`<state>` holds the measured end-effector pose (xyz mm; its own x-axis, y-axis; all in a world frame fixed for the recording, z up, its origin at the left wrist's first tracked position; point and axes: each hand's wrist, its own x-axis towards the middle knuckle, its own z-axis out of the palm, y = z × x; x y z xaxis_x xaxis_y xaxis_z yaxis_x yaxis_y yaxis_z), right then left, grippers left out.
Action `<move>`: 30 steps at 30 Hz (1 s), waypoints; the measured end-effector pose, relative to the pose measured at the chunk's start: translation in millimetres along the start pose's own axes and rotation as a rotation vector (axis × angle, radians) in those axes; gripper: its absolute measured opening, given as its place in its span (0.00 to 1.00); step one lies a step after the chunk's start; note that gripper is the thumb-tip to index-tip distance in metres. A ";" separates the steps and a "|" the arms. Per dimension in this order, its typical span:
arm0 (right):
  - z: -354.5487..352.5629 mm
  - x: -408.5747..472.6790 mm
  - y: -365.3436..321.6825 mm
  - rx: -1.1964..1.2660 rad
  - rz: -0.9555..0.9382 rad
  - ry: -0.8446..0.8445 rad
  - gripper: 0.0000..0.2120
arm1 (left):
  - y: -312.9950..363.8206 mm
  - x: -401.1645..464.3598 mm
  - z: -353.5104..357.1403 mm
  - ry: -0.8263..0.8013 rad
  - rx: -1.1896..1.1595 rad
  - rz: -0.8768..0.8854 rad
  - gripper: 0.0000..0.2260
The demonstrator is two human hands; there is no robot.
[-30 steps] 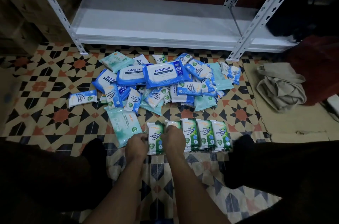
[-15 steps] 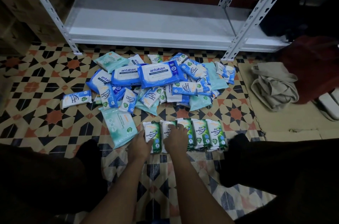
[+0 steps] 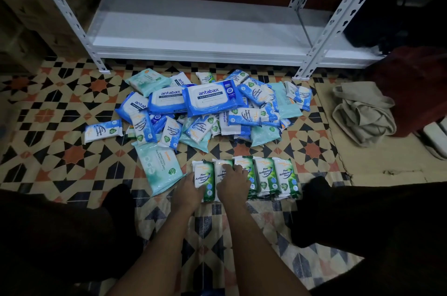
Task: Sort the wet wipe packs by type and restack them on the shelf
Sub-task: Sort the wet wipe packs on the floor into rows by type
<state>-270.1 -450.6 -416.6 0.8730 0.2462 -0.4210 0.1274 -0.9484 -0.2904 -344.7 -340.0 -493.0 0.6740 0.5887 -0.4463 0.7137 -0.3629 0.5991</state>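
Now both hands moved up onto the row, left hand (image 3: 187, 188) gripping the leftmost green pine pack (image 3: 204, 180), right hand (image 3: 233, 185) fingers curled over its neighbour (image 3: 221, 171), white-and-green packs side by side just before the blue pile (image 3: 205, 106), shelf (image 3: 193, 29) beyond

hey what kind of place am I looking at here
Probably a storeroom or a shop's back room, though it could be a home. A bare white metal shelf stands on a patterned tile floor, with a heap of retail wet wipe packs being sorted in front of it.
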 end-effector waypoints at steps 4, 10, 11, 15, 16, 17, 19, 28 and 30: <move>1.1 -0.1 -0.2 -0.001 -0.003 0.002 0.27 | -1.8 1.5 -1.9 -0.027 -0.007 0.007 0.18; 2.1 1.7 -1.2 0.005 0.019 0.011 0.26 | 0.2 -2.6 -3.3 -0.026 -0.091 -0.014 0.27; 2.0 3.2 -2.4 0.015 0.031 0.012 0.25 | 0.2 -3.5 -4.3 -0.024 -0.114 -0.019 0.27; -0.1 7.8 -10.3 0.121 0.081 0.047 0.23 | 13.4 -7.2 -18.2 0.217 -0.136 -0.072 0.16; -0.4 8.0 -13.3 0.160 0.078 0.058 0.23 | 18.8 -7.8 -24.6 0.289 -0.158 -0.109 0.14; -0.9 8.0 -16.2 0.195 0.066 0.076 0.23 | 23.4 -7.5 -30.4 0.338 -0.194 -0.151 0.13; 0.0 6.7 -24.0 0.246 0.041 0.113 0.22 | 27.5 -4.3 -42.2 0.407 -0.260 -0.258 0.15; 19.3 -1.9 -82.0 0.504 -0.129 -0.323 0.14 | -19.3 21.6 -75.3 0.263 -0.247 -0.453 0.31; 27.6 -7.1 -87.9 0.464 -0.091 -0.466 0.21 | -22.2 18.4 -70.6 0.251 -0.265 -0.481 0.30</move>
<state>-300.5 -363.4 -411.8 0.5598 0.4811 -0.6747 -0.1155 -0.7610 -0.6384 -361.6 -270.2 -467.5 0.1984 0.8064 -0.5572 0.8339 0.1599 0.5283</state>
